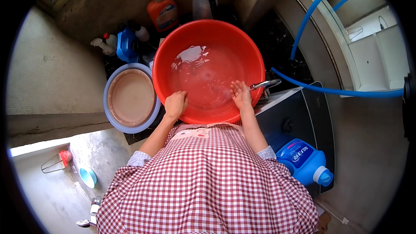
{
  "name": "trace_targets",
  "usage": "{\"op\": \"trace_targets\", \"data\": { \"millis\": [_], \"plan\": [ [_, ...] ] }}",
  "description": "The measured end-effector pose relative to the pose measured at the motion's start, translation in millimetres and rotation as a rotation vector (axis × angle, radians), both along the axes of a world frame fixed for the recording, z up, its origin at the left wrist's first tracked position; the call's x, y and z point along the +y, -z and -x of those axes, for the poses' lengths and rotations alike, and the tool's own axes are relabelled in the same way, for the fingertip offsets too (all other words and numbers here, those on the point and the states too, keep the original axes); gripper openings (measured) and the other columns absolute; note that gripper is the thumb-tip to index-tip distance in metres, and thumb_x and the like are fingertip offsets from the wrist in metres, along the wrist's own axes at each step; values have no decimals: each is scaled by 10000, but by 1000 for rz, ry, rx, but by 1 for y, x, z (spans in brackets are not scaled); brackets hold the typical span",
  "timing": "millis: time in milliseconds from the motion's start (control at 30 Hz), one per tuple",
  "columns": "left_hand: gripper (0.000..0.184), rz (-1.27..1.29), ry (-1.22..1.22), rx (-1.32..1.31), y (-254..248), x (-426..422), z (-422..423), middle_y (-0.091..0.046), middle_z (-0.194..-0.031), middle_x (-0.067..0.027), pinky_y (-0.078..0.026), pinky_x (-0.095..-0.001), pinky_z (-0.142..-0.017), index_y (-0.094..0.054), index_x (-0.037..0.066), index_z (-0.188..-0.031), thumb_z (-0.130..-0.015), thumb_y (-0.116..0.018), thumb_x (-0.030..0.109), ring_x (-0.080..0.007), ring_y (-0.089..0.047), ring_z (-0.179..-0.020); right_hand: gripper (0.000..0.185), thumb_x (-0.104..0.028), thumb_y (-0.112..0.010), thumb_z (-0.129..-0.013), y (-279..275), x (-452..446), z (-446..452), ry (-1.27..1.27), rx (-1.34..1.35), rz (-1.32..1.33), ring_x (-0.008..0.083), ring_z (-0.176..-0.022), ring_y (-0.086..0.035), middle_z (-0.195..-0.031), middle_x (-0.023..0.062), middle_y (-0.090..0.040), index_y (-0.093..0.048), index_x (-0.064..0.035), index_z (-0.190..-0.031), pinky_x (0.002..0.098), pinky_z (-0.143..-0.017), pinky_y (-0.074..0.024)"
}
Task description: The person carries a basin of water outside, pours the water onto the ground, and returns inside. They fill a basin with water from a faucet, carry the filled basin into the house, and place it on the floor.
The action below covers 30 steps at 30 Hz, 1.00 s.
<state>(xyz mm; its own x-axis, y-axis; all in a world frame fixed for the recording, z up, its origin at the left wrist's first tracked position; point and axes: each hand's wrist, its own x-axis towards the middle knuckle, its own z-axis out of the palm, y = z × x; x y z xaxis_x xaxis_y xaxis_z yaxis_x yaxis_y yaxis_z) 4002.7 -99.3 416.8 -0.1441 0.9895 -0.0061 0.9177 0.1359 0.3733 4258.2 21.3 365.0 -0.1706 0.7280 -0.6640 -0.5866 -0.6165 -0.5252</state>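
A large red basin with clear water in it stands in front of me. Over its near left side my left hand is closed, fingers curled inward; the inside of the hand is hidden. My right hand is at the basin's near right side with its palm up and fingers spread, holding nothing. Close to those fingers is the end of a chrome faucet, which reaches over the basin rim. Ripples and bubbles show on the water.
A pale blue basin of cloudy brownish liquid stands at left. An orange-red bottle, a spray bottle and several smaller bottles line the back. A blue hose crosses at right, above a blue detergent bottle.
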Motion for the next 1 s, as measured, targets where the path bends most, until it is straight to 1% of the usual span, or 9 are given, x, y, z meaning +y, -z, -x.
{"op": "trace_targets", "data": {
  "millis": [233,333,733,833,933,967,1000],
  "plan": [
    [155,3,1,12,0,0,0,-612,-772,-99,-473,-393,-628,-617,60,-814,-762,-520,169,-275,-593,-723,374,-347,-478,-873,1,0,0,0,10,-2,161,-895,-562,-1026,78,-587,-492,-51,-1101,280,-746,-444],
    [152,-36,3,-6,2,0,1,-610,-769,-102,-472,-395,-627,-615,58,-811,-764,-520,167,-280,-591,-721,377,-350,-480,-872,1,-1,0,1,16,-13,161,-889,-563,-1025,79,-586,-491,-51,-1102,279,-741,-446],
    [159,-3,-4,-3,-1,-1,0,-609,-782,-105,-470,-397,-642,-617,59,-831,-769,-517,166,-280,-589,-736,377,-341,-468,-879,-1,-1,0,5,1,-9,161,-877,-569,-1017,88,-585,-478,-41,-1107,271,-715,-453],
    [163,-14,-7,-13,-2,-1,0,-610,-784,-103,-470,-394,-647,-620,60,-838,-765,-518,165,-280,-589,-741,359,-323,-485,-877,2,-2,-1,-8,-45,-42,162,-852,-579,-1008,89,-588,-486,-35,-1090,290,-682,-473],
    [131,-24,-2,0,-1,-1,0,-599,-754,-103,-474,-392,-621,-595,52,-785,-761,-523,159,-268,-586,-718,351,-303,-503,-872,5,-14,-4,-99,-341,-273,179,-817,-593,-1017,87,-580,-505,-14,-1072,326,-641,-500],
    [130,-33,-1,-6,0,-2,-1,-598,-753,-103,-473,-393,-621,-594,52,-784,-760,-523,159,-270,-585,-719,335,-293,-516,-864,5,-19,-9,-140,-391,-321,193,-792,-601,-986,99,-593,-528,-10,-1041,338,-632,-500],
    [129,-42,1,-13,2,-1,0,-597,-753,-104,-473,-393,-622,-593,52,-783,-759,-524,158,-272,-585,-720,319,-284,-528,-856,-10,-25,-12,-181,-441,-370,207,-768,-609,-955,110,-606,-551,-6,-1011,349,-623,-500]
  ]
}}
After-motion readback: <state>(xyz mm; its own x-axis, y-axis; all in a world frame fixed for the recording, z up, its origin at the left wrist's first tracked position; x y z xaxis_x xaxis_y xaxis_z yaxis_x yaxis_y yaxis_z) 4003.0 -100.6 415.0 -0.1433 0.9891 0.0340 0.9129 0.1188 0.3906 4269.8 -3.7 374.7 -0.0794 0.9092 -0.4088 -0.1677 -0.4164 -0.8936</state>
